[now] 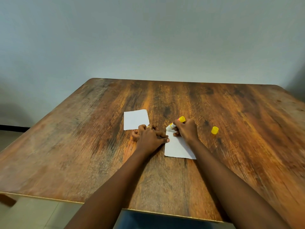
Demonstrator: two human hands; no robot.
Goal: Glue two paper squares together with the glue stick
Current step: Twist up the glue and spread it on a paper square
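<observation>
1. Fingers (179, 128) of the right hand (186, 130) are curled round the glue stick (175, 123), gripping it about the middle. The wrist is low over the near paper square (179, 148), and the forearm runs back to the lower right.
2. The left hand (149, 136) lies knuckles-up on the table (92, 133), its fingers bent and spread and holding nothing. Its thumb tip presses the left edge of the near paper square. A gold ring (148, 127) shows on one finger.
3. The glue stick is tilted. Its yellow base points up and away, and its white uncapped end points down to the left, at the far left corner of the near paper square. Motion blur hides whether the tip touches the paper.
4. The near paper square is white and lies flat, slightly skewed, between the two hands. Its far part is covered by the right hand.
5. The far paper square (136, 119) is also white and flat, and sits well apart to the left. Its near right corner lies at the left hand's fingertips.
6. The yellow cap (214, 130) stands on the table to the right of the right hand, apart from it.
</observation>
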